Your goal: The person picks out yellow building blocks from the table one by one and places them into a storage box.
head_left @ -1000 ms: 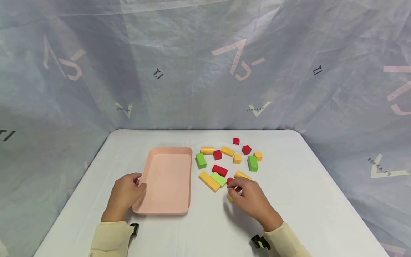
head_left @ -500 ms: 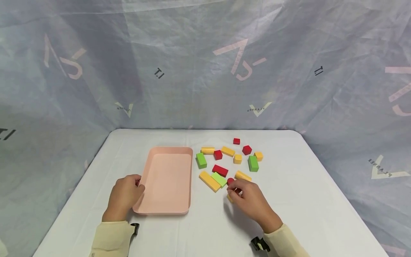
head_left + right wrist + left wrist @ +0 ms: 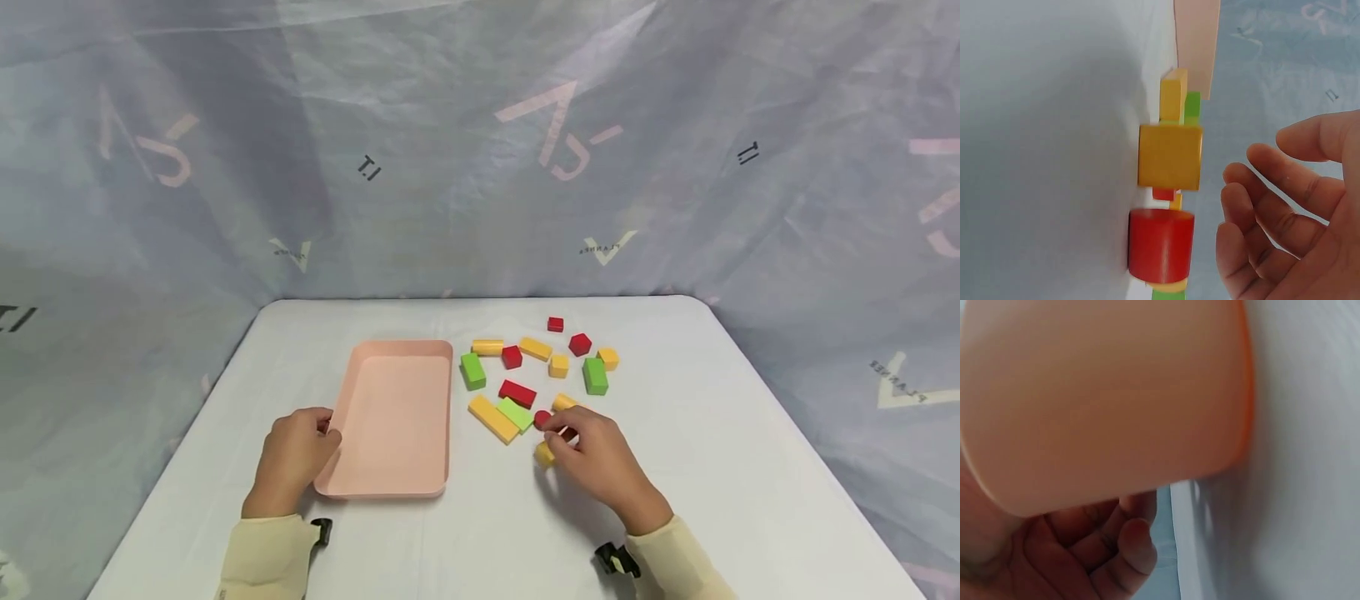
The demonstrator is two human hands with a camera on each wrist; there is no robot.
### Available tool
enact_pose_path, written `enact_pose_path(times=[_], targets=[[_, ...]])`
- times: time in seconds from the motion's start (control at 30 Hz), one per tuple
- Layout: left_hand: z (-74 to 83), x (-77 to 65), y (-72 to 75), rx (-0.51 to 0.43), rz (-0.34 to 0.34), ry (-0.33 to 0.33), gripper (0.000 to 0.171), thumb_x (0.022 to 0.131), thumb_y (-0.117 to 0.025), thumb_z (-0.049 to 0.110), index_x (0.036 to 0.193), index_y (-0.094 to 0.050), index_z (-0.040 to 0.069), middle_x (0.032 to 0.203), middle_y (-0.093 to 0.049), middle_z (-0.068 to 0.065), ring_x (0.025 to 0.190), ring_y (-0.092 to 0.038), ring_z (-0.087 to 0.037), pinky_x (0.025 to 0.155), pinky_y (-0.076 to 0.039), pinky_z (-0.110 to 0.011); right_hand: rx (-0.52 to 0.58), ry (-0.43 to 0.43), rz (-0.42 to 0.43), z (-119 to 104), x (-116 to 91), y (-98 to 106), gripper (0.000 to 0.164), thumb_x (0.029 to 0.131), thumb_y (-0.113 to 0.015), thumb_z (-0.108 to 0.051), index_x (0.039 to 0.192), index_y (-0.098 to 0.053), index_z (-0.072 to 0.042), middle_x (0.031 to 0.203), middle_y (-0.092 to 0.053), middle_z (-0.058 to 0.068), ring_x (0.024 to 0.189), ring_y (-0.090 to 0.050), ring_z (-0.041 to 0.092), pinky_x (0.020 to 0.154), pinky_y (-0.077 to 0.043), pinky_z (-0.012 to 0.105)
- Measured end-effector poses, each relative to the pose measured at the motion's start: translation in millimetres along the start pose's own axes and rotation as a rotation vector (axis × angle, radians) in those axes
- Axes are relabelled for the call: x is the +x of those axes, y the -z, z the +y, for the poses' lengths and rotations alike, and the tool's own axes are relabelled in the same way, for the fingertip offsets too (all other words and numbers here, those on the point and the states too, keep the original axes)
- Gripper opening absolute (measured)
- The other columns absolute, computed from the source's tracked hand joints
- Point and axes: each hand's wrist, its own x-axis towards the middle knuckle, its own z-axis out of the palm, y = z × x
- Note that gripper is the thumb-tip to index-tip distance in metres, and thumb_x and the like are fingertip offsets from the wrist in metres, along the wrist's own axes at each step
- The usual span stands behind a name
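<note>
At the left side of the pink tray (image 3: pixel 397 425), my left hand (image 3: pixel 295 454) grips the rim, its thumb over the edge. In the left wrist view its curled fingers (image 3: pixel 1138 544) lie outside the tray wall (image 3: pixel 1104 412). My right hand (image 3: pixel 600 458) hovers over the near blocks, fingers loosely bent and holding nothing. Just below its fingertips are a yellow block (image 3: pixel 1169 157) and a red cylinder (image 3: pixel 1161 245), both standing on the table apart from the hand. The head view shows the yellow block partly covered by that hand.
Right of the tray lie more blocks: a long yellow block (image 3: pixel 493 418), a light green block (image 3: pixel 515 414), a red block (image 3: pixel 517 393), and green blocks (image 3: pixel 473 372) among several red and yellow ones. A printed grey cloth (image 3: pixel 480 167) hangs behind the white table (image 3: pixel 712 467).
My right hand has shifted slightly right and away, showing more of the yellow block. The left hand stays at the tray's edge. The whole head view has shifted a little.
</note>
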Motion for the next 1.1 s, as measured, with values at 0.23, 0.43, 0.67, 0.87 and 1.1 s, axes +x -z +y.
enact_pose_path(times=[0.23, 0.43, 0.67, 0.87, 1.1], targets=[[1.4, -1.1, 1.4, 0.014, 0.008, -0.003, 0.019, 0.081, -0.057, 0.009, 0.093, -0.072, 0.008, 0.070, -0.064, -0.001, 0.057, -0.050, -0.017, 0.050, -0.043, -0.034, -0.095, -0.049, 0.047, 3.5, -0.5, 2.9, 0.009, 0.083, -0.064, -0.022, 0.090, -0.070, -0.021, 0.088, -0.059, -0.016, 0.075, -0.053, 0.004, 0.066, -0.050, 0.033], [3.6, -0.7, 0.5, 0.017, 0.012, -0.012, 0.020, 0.081, -0.056, 0.008, 0.093, -0.072, 0.008, 0.071, -0.065, -0.002, 0.057, -0.050, -0.016, 0.051, -0.043, -0.035, -0.126, -0.076, 0.064, 7.9, -2.1, 0.9, 0.006, 0.082, -0.064, -0.022, 0.086, -0.068, -0.024, 0.086, -0.059, -0.015, 0.074, -0.054, 0.006, 0.066, -0.050, 0.033], [2.9, -1.8, 0.8, 0.021, 0.003, -0.010, 0.022, 0.082, -0.057, 0.009, 0.098, -0.071, 0.005, 0.079, -0.067, -0.005, 0.061, -0.052, -0.017, 0.054, -0.046, -0.037, -0.131, -0.078, 0.072, 9.7, -2.6, -1.3, 0.005, 0.081, -0.065, -0.024, 0.085, -0.066, -0.027, 0.086, -0.059, -0.014, 0.073, -0.053, 0.004, 0.065, -0.050, 0.032], [1.4, -3.0, 2.1, 0.019, 0.012, -0.035, 0.022, 0.081, -0.057, 0.009, 0.098, -0.071, 0.005, 0.080, -0.067, -0.006, 0.060, -0.052, -0.016, 0.054, -0.046, -0.037, -0.128, -0.085, 0.051, 8.6, -3.2, -1.3, 0.010, 0.081, -0.065, -0.025, 0.090, -0.069, -0.022, 0.088, -0.060, -0.012, 0.073, -0.054, 0.006, 0.066, -0.051, 0.033], [1.3, -2.0, 1.6, 0.022, 0.018, -0.038, 0.021, 0.082, -0.057, 0.009, 0.096, -0.071, 0.005, 0.079, -0.067, -0.006, 0.060, -0.052, -0.017, 0.054, -0.046, -0.038, -0.145, -0.070, -0.012, 5.5, -3.2, -2.6, 0.019, 0.079, -0.069, -0.030, 0.096, -0.069, -0.021, 0.098, -0.061, -0.008, 0.076, -0.055, 0.010, 0.067, -0.050, 0.033]])
